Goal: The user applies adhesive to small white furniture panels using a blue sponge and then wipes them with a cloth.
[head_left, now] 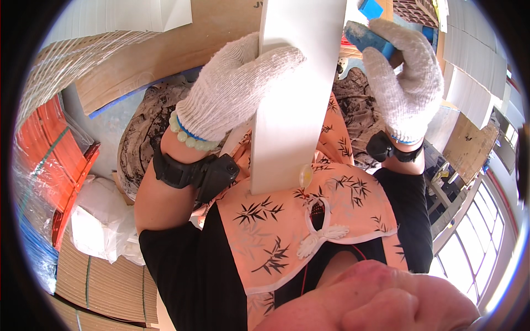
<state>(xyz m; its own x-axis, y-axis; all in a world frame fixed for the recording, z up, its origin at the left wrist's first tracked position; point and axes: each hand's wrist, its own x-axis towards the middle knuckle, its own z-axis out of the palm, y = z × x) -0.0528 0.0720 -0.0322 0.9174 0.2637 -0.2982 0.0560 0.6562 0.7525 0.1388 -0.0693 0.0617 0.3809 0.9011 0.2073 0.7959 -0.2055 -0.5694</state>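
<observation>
A long white board (298, 105) stands in front of me, its near end against my peach apron (353, 193) with dark leaf prints. My left hand (234, 88), in a white knitted glove, grips the board's left edge. The thumb lies across the bright face, and the other fingers are hidden by the glove and board. To the right of the board my right hand (406, 83), gloved too, is closed round a blue block (367, 39) with a pale, dusty face. The block is close to the board's right edge; whether they touch I cannot tell.
Stacked white panels stand at the upper left (116, 16) and far right (469, 88). Orange panels (47, 149) lean at the left, above a white plastic bag (102, 220) and strapped cardboard (105, 281). Another blue piece (371, 9) lies beyond my right hand.
</observation>
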